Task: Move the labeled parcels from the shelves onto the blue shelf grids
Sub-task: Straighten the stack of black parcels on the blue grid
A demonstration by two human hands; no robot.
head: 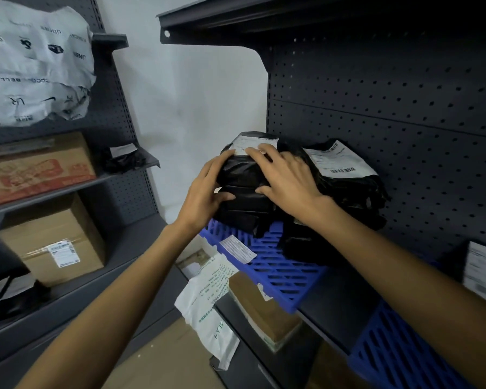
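Note:
A black plastic parcel (243, 171) with a white label lies on top of a stack of black parcels on the blue shelf grid (275, 272) of the right-hand shelf. My left hand (205, 193) grips the parcel's left side, thumb curled under its near edge. My right hand (286, 176) lies on top of it with spread fingers touching the label, thumb against its front. Right beside it stands a second pile of black parcels (345, 178) with a barcode label on top. A second blue grid (399, 349) lies at the lower right.
The left rack holds a grey printed bag (34, 63), a red-printed carton (37, 167), a small black parcel (124, 158) and a brown labeled box (54, 242). Below the right shelf lie a white mailer (208, 301) and brown boxes (264, 310). A labeled parcel (483, 270) sits far right.

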